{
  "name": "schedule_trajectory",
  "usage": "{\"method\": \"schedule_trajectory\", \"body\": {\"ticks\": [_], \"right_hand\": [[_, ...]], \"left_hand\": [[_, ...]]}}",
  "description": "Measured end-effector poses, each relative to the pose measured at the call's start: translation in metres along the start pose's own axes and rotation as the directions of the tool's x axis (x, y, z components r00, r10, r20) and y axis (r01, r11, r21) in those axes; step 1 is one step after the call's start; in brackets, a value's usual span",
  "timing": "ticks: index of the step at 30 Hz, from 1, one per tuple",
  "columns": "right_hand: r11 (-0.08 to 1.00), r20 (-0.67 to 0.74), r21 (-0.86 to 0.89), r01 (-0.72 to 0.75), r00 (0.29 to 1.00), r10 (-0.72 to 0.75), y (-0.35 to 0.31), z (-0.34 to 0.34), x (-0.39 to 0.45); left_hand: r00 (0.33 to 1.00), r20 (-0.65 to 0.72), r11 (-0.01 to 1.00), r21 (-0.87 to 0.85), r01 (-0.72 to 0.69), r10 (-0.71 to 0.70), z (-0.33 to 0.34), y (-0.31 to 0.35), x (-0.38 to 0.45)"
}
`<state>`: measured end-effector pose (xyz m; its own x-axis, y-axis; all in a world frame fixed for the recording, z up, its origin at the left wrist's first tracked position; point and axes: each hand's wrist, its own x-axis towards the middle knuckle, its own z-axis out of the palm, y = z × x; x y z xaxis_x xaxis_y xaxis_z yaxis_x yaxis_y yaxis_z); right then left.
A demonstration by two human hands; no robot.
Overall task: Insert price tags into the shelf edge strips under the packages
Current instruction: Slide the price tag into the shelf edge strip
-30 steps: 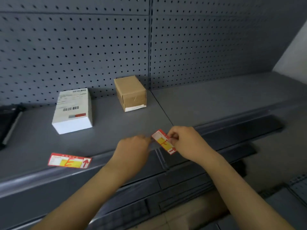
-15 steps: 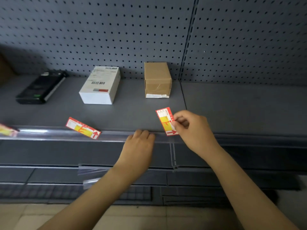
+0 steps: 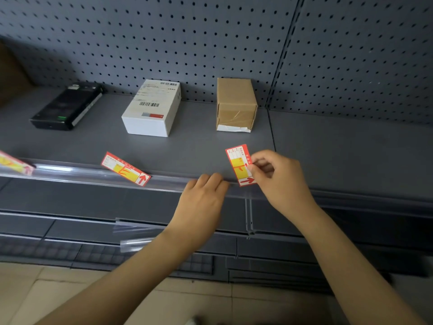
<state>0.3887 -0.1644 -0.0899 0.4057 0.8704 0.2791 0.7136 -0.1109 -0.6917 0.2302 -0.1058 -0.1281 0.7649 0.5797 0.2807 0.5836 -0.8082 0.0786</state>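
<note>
A red-and-yellow price tag (image 3: pixel 239 164) stood almost upright, its arrow end down at the clear shelf edge strip (image 3: pixel 164 180), pinched along its right edge between the thumb and fingers (image 3: pixel 254 171) of the right hand (image 3: pixel 280 181). Just left of those fingers, the left hand (image 3: pixel 201 200) lay with its fingers (image 3: pixel 212 180) curled over the top of the strip, pressing on it and touching the tag's lower corner. Farther left of the left fingers, a second price tag (image 3: pixel 126 168) lay slanted across the shelf's front lip, its arrow end overlapping the strip, and a third tag (image 3: pixel 14 163) showed at the picture's far left edge. Beyond the right fingers, toward the pegboard back wall (image 3: pixel 164 38), a brown cardboard box (image 3: pixel 235 104) sat on the grey shelf (image 3: pixel 339 146). A white box with a barcode label (image 3: pixel 153 109) sat left of it, beyond the left fingers, and a black handheld device (image 3: pixel 68 106) lay farther left still. Below the left wrist, loose clear plastic strips (image 3: pixel 133 235) stuck out from a lower shelf.
</note>
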Motion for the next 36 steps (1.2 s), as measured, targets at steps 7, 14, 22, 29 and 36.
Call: {"method": "schedule_trajectory", "body": {"ticks": [7,14,22,29,36], "right_hand": [[0.997,0.013,-0.072,0.026,1.0,-0.025,0.001,0.004,-0.001],[0.996,-0.042,-0.053,0.074,0.996,-0.076,-0.001,0.007,-0.002],[0.868,0.126,-0.383,0.315,0.949,-0.289,0.006,0.024,-0.007],[0.933,0.001,-0.325,0.152,0.987,-0.16,0.008,0.022,-0.024],[0.962,-0.067,-0.273,0.001,0.998,-0.02,0.009,0.018,-0.04]], "left_hand": [[0.999,0.003,0.999,0.033,-0.043,0.043,-0.004,-0.001,0.01],[0.998,-0.007,0.998,0.016,-0.06,0.06,-0.006,0.002,0.01],[0.997,-0.025,0.995,-0.072,-0.073,0.071,-0.006,-0.006,0.002],[0.995,-0.09,0.978,-0.208,0.023,-0.043,-0.033,-0.02,-0.006],[0.993,-0.072,0.946,-0.317,0.063,-0.09,-0.041,-0.027,0.014]]}}
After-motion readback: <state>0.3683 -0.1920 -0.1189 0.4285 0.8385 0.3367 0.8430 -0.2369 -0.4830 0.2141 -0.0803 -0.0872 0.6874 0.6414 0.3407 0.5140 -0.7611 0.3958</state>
